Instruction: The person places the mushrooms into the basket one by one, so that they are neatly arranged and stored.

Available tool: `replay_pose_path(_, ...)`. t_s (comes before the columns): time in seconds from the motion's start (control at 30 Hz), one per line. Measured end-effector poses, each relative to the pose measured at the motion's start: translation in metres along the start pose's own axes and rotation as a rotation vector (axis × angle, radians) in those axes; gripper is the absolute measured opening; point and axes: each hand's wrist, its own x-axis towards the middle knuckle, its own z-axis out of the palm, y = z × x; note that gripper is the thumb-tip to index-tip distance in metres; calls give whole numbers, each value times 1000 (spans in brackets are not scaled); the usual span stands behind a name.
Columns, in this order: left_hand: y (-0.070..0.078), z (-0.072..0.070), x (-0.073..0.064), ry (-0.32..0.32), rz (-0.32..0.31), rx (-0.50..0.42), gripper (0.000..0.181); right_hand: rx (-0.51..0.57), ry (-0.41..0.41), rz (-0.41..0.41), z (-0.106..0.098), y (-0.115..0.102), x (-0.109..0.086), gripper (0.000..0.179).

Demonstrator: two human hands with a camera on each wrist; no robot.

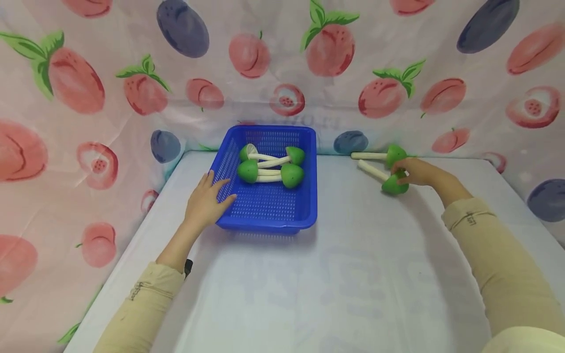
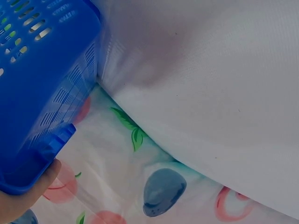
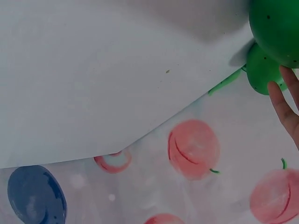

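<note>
The near toy mushroom (image 1: 392,187), with green cap and white stem, is on the right part of the white desk (image 1: 353,260), its stem pointing to the back left. The right hand (image 1: 417,172) has its fingers bent around the cap, the thumb on the side close to the person. Just behind it lies the far mushroom (image 1: 396,155), near the back edge of the desk, with its stem directed to the left. Well apart, to the left, stands a blue basket (image 1: 314,196) with perforated walls; in it four mushrooms (image 1: 292,175) lie with crossing or neighbouring stems, and one cap shows its pale underside. The left hand (image 1: 205,202) rests on the left rim of this basket, its fingers spread apart. Behind the desk hangs a cloth (image 1: 220,115) printed with peaches and dark blue fruits.
</note>
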Motion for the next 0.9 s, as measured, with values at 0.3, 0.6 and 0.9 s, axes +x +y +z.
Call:
replay_pose_path(0.3,1,1,-1,0,-9,1,58,10,2,-4,2,-15,0,11)
replay_pose_path(0.6,-1,2,-3,-5,-14,-4,57,129,42,-26,9,-38,7,9)
replay_pose_path(0.9,-1,1,-1,10,-2,-10,57,150,137,-21,16,-61,15,26)
